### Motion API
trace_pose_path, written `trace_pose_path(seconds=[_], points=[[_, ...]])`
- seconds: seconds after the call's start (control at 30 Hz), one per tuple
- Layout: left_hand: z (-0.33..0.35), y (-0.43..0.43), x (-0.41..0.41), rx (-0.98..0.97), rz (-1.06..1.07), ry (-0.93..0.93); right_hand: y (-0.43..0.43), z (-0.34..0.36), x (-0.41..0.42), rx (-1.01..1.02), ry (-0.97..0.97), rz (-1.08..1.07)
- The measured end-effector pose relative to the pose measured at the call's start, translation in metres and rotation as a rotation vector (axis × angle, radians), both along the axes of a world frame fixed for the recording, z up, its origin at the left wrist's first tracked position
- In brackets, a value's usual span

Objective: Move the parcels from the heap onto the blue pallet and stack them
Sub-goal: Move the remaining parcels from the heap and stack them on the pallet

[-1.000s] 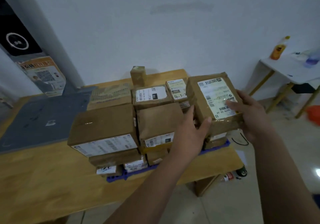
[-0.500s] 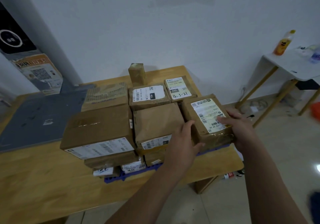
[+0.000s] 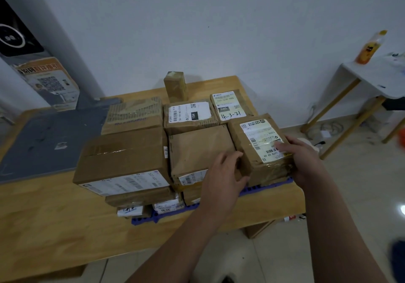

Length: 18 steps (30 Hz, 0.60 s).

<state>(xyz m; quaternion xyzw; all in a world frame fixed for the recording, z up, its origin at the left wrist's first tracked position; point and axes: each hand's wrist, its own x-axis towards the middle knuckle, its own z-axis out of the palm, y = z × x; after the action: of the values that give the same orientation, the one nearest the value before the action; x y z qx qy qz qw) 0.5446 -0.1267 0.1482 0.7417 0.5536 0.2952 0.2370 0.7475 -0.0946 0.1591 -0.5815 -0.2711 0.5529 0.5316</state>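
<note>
A brown parcel with a white label (image 3: pixel 258 147) sits at the front right corner of the stack on the blue pallet (image 3: pixel 269 186). My left hand (image 3: pixel 223 175) presses against its left side and my right hand (image 3: pixel 304 160) grips its right side, thumb on the label. Several other brown parcels fill the pallet: a large box (image 3: pixel 122 157) at front left, a paper-wrapped one (image 3: pixel 199 149) in the middle, labelled ones (image 3: pixel 190 116) behind. A small upright box (image 3: pixel 175 85) stands at the back.
The pallet rests on a wooden table (image 3: pixel 43 212) with a grey mat (image 3: pixel 43 142) at the left. A white side table (image 3: pixel 372 74) with an orange bottle (image 3: pixel 370 48) stands at the right. The wall is close behind.
Both hands lowered the labelled parcel from above the stack down onto the pallet's front right corner, where it now rests.
</note>
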Motion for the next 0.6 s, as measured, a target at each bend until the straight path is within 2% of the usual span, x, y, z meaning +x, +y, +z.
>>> trace_pose_path(seconds=[0.6], points=[[0.0001, 0.0027, -0.0032, 0.002, 0.013, 0.052, 0.0009, -0.0065, 0.0019, -0.015, 0.079, -0.028]])
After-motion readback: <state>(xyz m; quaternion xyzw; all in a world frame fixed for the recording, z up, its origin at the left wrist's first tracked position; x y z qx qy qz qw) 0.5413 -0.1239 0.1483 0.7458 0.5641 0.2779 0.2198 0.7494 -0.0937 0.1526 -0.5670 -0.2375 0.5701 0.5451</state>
